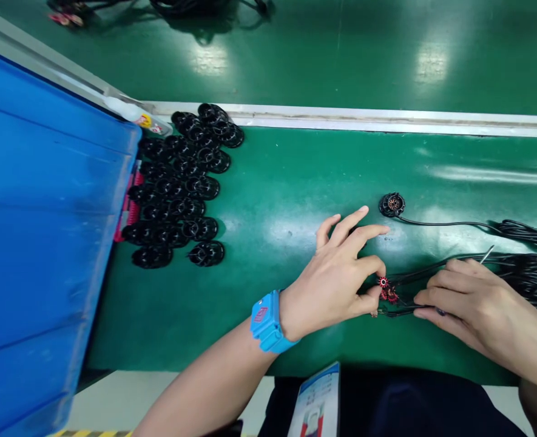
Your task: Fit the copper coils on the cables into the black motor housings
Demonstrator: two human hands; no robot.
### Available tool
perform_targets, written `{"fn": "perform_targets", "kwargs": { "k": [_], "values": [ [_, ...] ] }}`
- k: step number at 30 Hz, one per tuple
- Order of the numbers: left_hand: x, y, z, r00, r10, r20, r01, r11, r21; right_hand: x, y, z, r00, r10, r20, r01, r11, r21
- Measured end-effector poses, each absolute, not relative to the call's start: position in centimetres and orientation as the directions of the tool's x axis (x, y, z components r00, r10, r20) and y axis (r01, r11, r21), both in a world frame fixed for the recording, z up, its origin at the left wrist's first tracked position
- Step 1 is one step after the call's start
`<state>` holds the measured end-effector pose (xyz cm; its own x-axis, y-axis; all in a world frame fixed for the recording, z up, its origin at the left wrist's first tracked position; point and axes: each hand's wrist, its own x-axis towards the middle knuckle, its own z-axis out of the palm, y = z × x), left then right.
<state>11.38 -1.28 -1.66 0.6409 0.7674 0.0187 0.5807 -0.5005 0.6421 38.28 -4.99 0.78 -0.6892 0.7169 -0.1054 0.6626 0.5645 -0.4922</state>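
Observation:
My left hand (336,273), with a blue band at the wrist, pinches thumb and index finger at a small red star-shaped coil part (383,282); its other fingers are spread. More red coil parts (391,296) sit just under it, on the ends of black cables (414,276). To the right, my right hand (468,297) is closed on a black cable (400,313) near its end. A thin metal rod (487,254) sticks out above the right hand; its kind is hidden. Beyond the hands lies a round black housing (392,204) with copper inside, on its own cable.
Several black round parts (204,188) stand in rows at the left of the green table (272,182). A blue bin (45,230) stands tilted beside them, near a white bottle (134,113). Bundled black cables (527,279) lie at right. A pale rail (341,119) runs behind.

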Motion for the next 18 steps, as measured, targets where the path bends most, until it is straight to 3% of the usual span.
{"fn": "perform_targets", "kwargs": {
  "k": [3, 9, 16, 18],
  "values": [
    [11.3, -1.2, -1.6, 0.627, 0.779, 0.023, 0.58, -0.486, 0.654, 38.1, -4.5, 0.5, -0.667, 0.742, -0.073, 0.655, 0.537, -0.531],
    [11.3, -1.2, -1.5, 0.621, 0.783, 0.029, 0.59, -0.491, 0.641, 37.8, -4.3, -0.1, -0.59, 0.807, 0.022, 0.698, 0.524, -0.488],
    [11.5, -1.4, -1.4, 0.622, 0.78, 0.063, 0.604, -0.53, 0.595, 37.2, -4.5, -0.5, -0.621, 0.782, 0.05, 0.728, 0.6, -0.331],
    [11.6, -1.4, -1.4, 0.622, 0.778, 0.087, 0.608, -0.551, 0.571, 37.2, -4.4, -0.5, -0.637, 0.77, 0.047, 0.715, 0.612, -0.338]
  ]
}}
